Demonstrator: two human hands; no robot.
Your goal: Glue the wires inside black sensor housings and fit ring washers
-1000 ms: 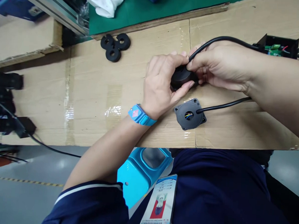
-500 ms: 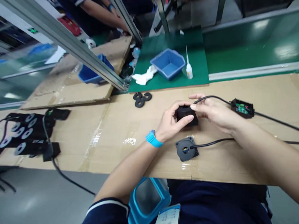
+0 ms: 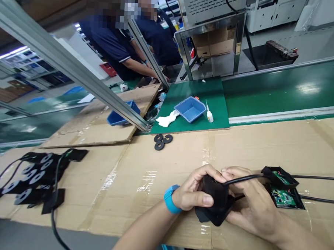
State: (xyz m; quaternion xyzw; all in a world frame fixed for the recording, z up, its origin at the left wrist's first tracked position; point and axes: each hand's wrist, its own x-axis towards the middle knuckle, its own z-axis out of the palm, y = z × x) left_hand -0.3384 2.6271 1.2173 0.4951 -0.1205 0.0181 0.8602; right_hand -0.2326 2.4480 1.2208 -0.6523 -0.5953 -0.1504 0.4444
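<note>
My left hand (image 3: 196, 190) is wrapped round a black plastic housing (image 3: 216, 197), its thumb across the near side. A black cable (image 3: 243, 179) comes out near the top of the housing and runs right, over my right hand (image 3: 253, 202). The right fingertips touch the housing's top by the cable, and the lower fingers press its right side. A darker grey piece (image 3: 202, 215) shows under the housing, mostly hidden. Just right of my hands, two open black cases, an upper one (image 3: 279, 176) and a lower one (image 3: 287, 197), hold green circuit boards.
Several black rings (image 3: 159, 145) lie beyond my hands. A blue bin (image 3: 190, 110), white cloth (image 3: 167, 119) and dropper bottle (image 3: 209, 116) sit on a green board. Black cabled parts (image 3: 37, 176) are grouped at left. A metal post (image 3: 83, 75) slants across; co-workers (image 3: 115, 45) stand behind.
The view has tilted up. My hands and the housing are nearer the table's front edge, above where the round flanged piece lay. A second circuit-board case now shows at right.
</note>
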